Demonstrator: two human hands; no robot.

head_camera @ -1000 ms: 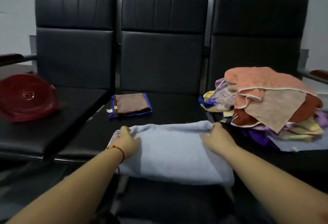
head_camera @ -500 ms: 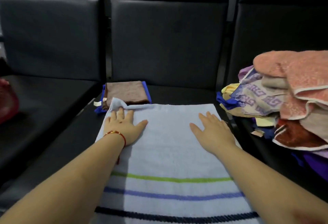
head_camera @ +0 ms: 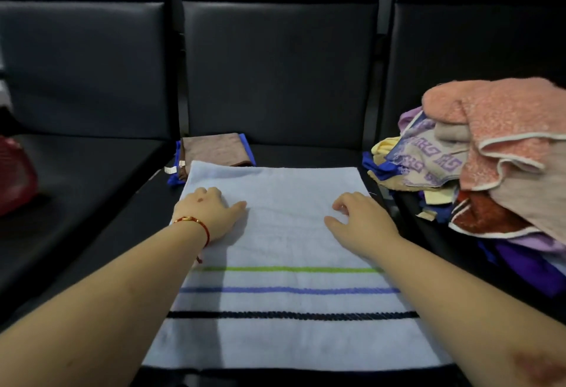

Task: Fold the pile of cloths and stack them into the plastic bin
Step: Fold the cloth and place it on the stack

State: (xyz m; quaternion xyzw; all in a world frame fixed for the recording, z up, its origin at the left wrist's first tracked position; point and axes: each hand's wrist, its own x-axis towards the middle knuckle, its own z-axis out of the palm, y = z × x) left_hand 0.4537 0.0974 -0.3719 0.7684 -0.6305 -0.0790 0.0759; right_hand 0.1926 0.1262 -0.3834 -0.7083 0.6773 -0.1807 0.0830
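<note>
Now both hands, left hand [head_camera: 211, 212] and right hand [head_camera: 361, 221], rest on towel [head_camera: 284, 310] near its far edge.

No legible text anywhere.

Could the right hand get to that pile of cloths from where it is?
Probably yes. The right hand rests on the striped towel, and the pile sits just beside it on the next seat, with nothing between.

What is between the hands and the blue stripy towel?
Nothing. The left hand and right hand both rest right on the light blue striped towel, spread on the middle seat. No plastic bin is in view.
</note>
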